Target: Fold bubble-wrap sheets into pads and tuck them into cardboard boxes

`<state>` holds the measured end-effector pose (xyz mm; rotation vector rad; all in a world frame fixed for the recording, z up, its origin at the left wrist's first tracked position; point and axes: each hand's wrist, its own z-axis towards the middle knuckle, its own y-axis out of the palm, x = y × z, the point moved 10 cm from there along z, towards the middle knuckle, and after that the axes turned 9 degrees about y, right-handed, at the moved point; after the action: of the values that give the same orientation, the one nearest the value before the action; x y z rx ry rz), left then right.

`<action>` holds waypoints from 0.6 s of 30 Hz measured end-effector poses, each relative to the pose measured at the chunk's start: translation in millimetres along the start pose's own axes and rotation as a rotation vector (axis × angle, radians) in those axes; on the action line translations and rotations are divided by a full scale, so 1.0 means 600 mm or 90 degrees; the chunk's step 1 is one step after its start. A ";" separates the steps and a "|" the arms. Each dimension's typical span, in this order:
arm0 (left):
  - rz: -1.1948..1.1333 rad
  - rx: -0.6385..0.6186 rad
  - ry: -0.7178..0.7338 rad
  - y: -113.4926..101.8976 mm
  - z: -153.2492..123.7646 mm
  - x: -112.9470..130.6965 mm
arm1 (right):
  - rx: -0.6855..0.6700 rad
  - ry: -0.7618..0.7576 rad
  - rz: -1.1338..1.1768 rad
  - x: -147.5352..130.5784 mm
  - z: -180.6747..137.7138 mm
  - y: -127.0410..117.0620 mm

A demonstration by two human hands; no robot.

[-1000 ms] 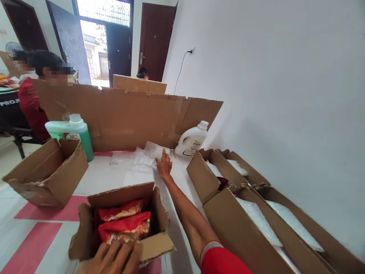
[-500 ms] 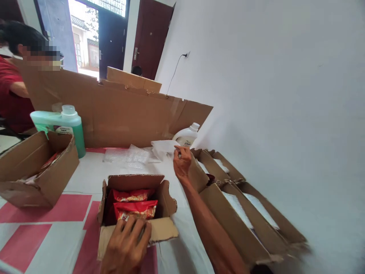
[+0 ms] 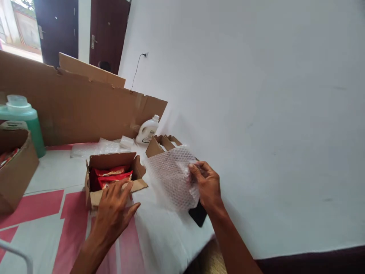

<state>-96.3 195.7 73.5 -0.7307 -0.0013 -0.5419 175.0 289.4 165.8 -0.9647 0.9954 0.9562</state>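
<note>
**Right hand grips bubble wrap, left hand on the snack box**

At the far left of the frame I see a brown cardboard box (image 3: 14,171) with red packets just showing inside, and behind it a green detergent bottle (image 3: 24,121) with a pale cap. A long cardboard sheet (image 3: 85,110) stands upright across the back of the table (image 3: 159,236), which is white with pink patches.

Left of centre sits a small open carton (image 3: 114,179) holding red snack packets (image 3: 112,176). My left hand (image 3: 114,213) rests on its near flap, fingers spread and flat, clamped on nothing. Behind the carton lies a loose clear plastic sheet (image 3: 97,148), and a white jug (image 3: 146,131) stands at the foot of the cardboard sheet.

Right of centre, my right hand (image 3: 207,186) is pinched shut on a sheet of bubble wrap (image 3: 171,179), held up above the table edge, in front of another open box (image 3: 159,144). A dark flat object (image 3: 198,215) peeks out under the wrap; I cannot tell what it is.
</note>
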 end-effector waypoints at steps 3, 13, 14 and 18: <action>-0.079 0.134 -0.026 -0.076 -0.021 0.039 | -0.056 0.131 0.101 0.049 -0.049 0.012; -0.025 0.144 -0.105 -0.126 -0.142 0.174 | -0.187 0.454 0.298 0.307 -0.224 0.055; -0.032 0.116 -0.102 -0.108 -0.151 0.182 | -0.181 0.457 0.292 0.328 -0.242 0.056; 0.000 -0.043 -0.074 -0.017 -0.188 0.191 | -0.206 0.429 0.231 0.389 -0.292 0.072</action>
<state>-22.7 63.7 16.6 -0.8272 -0.0917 -0.5001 153.8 179.6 -107.1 -1.4609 1.6542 1.1400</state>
